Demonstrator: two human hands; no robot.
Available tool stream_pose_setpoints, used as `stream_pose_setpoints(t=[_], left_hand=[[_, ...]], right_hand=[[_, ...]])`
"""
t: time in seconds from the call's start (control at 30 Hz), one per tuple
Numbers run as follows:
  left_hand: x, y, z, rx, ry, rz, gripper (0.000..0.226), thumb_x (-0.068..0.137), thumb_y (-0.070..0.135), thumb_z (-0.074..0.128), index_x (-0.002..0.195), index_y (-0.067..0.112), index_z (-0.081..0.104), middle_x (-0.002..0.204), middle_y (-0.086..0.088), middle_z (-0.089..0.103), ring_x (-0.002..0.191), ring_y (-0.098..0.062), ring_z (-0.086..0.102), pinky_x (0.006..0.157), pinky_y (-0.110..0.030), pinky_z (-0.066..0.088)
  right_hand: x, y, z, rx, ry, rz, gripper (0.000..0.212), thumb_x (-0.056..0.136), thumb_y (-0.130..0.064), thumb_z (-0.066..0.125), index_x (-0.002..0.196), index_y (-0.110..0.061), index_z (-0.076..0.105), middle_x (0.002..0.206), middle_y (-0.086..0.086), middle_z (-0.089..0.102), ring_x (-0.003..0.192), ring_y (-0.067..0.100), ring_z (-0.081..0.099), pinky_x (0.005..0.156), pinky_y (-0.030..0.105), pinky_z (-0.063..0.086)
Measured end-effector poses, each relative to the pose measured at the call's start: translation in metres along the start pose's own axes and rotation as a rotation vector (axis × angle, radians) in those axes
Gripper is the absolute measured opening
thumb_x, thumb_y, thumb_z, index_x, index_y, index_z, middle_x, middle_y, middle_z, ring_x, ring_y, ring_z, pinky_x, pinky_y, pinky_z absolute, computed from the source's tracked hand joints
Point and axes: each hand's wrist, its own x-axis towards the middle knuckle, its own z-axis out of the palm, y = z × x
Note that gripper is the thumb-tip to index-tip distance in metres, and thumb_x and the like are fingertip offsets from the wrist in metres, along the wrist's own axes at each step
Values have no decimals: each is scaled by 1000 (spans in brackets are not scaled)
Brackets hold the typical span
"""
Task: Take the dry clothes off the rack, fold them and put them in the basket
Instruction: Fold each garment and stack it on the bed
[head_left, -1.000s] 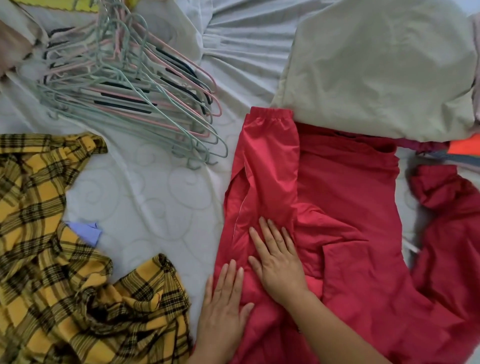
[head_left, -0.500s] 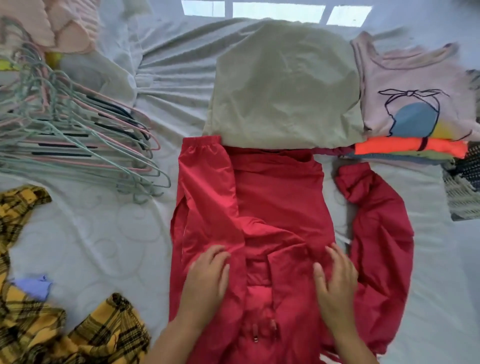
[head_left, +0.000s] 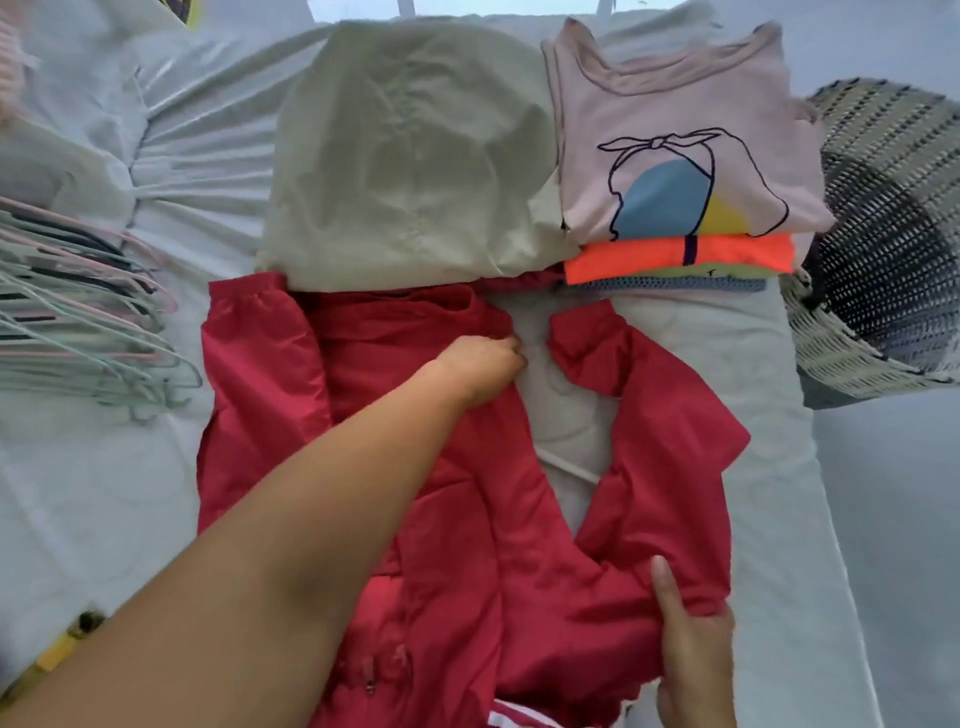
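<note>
Head view, looking straight down at the bed. The step in hand is folding the red jacket, so we're mid-task, past the rack part for this piece.

The jacket lies flat in the middle of the bed, its top edge tucked just under a beige garment. One sleeve is already laid over the body on the hanger side. The other sleeve flops out on the sheet toward the basket, apart from the body except at the shoulder.

The left hand reaches right across the jacket, fingers curled on its far edge, looks like a pinch on the cloth. The right hand is down near the loose sleeve's shoulder, one straight digit on top and the rest buried in the fabric, so I'd call that a grip too, not 100% sure.

My guess for the next move: swing that loose sleeve in over the body so it mirrors the first, keep the edge straight, then fold bottom to top. The fabric looks slippery, so it'll likely slide unless it's pressed flat.

A folded pile with a pink tee on top sits right by the basket, not in it yet. The hangers are heaped on the other side.
</note>
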Motion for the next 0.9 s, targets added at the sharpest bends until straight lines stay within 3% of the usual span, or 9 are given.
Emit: stream_pose_setpoints(t=[0.17, 0.3, 0.43, 0.5, 0.57, 0.6, 0.7, 0.8, 0.9], left_hand=[[-8, -16, -15, -115, 94, -61, 29, 90, 4, 43, 116, 7, 55, 113, -15, 44, 98, -35, 53, 64, -39, 36], [-46, -39, -9, -469, 239, -81, 32, 84, 2, 50, 113, 7, 62, 114, -12, 49, 104, -28, 53, 87, -35, 43], [-103, -69, -2, -915, 440, -205, 32, 70, 10, 44, 92, 14, 67, 90, 8, 52, 84, 11, 50, 82, -2, 33], [-125, -88, 12, -1090, 464, -334, 29, 69, 12, 42, 88, 21, 63, 88, 10, 56, 79, 16, 52, 76, -2, 36], [-141, -106, 32, -1207, 456, -468, 27, 77, 7, 46, 96, 20, 60, 97, 3, 60, 86, 11, 54, 78, -4, 40], [-147, -112, 45, -1212, 451, -524, 30, 83, 0, 47, 103, 18, 59, 105, -1, 59, 95, 1, 55, 83, -9, 41], [-165, -104, 72, -1091, 507, -640, 31, 83, -5, 48, 105, 9, 65, 105, -5, 62, 93, -6, 55, 86, -18, 40], [-193, -58, 87, -1276, 461, -558, 18, 85, 1, 53, 95, 12, 63, 90, 1, 63, 72, 10, 56, 73, -14, 43], [-221, -5, 110, -1344, 215, -497, 26, 83, 14, 68, 107, 11, 59, 101, -3, 60, 87, -6, 55, 81, -17, 42]], right_hand=[[-3, -16, 1, 156, -411, 240, 94, 29, -45, 91, 111, -8, 62, 85, 2, 75, 74, 13, 71, 62, 21, 56], [-29, -39, -3, 215, -785, 223, 115, 10, -41, 95, 112, -4, 59, 99, 10, 73, 90, 19, 70, 71, 23, 58], [-52, -66, 18, 233, -1202, 177, 39, 89, -36, 62, 112, -5, 62, 106, 3, 71, 97, 8, 67, 82, 30, 51], [-65, -21, 37, 26, -1514, 341, 56, 86, -64, 46, 124, -24, 57, 108, -24, 66, 99, -15, 57, 88, 18, 44], [-102, 6, 64, -199, -1466, 465, 116, 38, -78, 74, 132, -21, 37, 91, -28, 67, 66, -22, 56, 79, 11, 45], [-106, 23, 77, -292, -1427, 416, 119, 44, -68, 81, 138, -12, 35, 97, -21, 67, 60, -20, 55, 76, 10, 44], [-148, 51, 104, -498, -1363, 412, 52, 76, -21, 78, 121, -17, 54, 100, -15, 68, 83, -7, 64, 77, 14, 48], [-141, 80, 107, -528, -1171, 362, 90, 51, -33, 92, 128, -11, 52, 121, 3, 65, 115, 18, 59, 97, 34, 48], [-150, 50, 91, -531, -1163, 340, 54, 87, -13, 65, 136, -7, 43, 123, 9, 62, 107, 22, 64, 88, 34, 53]])
